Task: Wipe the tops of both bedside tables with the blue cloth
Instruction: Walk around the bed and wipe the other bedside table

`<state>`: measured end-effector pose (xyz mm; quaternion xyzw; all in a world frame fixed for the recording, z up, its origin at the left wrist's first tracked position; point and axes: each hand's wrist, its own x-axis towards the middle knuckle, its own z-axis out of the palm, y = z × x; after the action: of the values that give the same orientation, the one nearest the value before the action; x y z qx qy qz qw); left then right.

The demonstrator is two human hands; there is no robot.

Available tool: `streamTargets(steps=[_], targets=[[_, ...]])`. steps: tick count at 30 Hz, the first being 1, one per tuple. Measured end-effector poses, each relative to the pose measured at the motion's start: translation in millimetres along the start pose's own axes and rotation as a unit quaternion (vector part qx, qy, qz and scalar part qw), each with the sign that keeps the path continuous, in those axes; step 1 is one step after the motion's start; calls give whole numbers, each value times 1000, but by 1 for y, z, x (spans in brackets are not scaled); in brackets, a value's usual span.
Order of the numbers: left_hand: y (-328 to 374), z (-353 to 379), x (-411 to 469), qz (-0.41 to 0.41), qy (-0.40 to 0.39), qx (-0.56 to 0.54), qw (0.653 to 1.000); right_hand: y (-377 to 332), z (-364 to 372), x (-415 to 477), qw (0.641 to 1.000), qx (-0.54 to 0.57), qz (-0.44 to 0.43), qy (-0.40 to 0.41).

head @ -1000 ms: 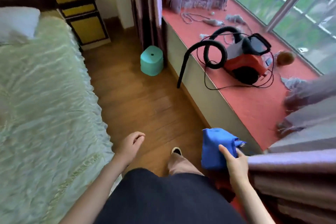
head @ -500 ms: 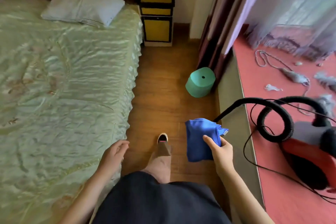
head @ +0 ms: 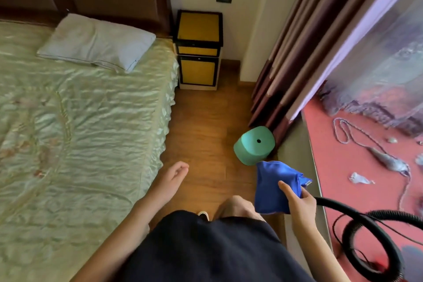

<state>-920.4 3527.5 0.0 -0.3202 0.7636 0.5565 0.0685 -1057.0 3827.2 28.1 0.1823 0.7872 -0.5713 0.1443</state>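
Blue cloth (head: 272, 186) gripped in right hand (head: 299, 204), left hand (head: 170, 177) loosely curled, bedside table (head: 198, 49) ahead

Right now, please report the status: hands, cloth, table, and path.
Right hand grips blue cloth; left hand empty, open. Bedside table ahead, top not yet reached. Green stool stands at right of floor path.

The view has swung from the window ledge toward the bedside table (head: 198, 47), apparently now nearer
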Motion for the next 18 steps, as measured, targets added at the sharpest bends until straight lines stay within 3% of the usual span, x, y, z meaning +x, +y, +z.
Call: streamTargets(steps=[8,18], targets=[[41,-26,136,-26,21,8,999,-77,84,141,1000,-6,10,-9],[115,-97,305,-60,150,-35,986,-231,243,306,989,-39,-6,-140]])
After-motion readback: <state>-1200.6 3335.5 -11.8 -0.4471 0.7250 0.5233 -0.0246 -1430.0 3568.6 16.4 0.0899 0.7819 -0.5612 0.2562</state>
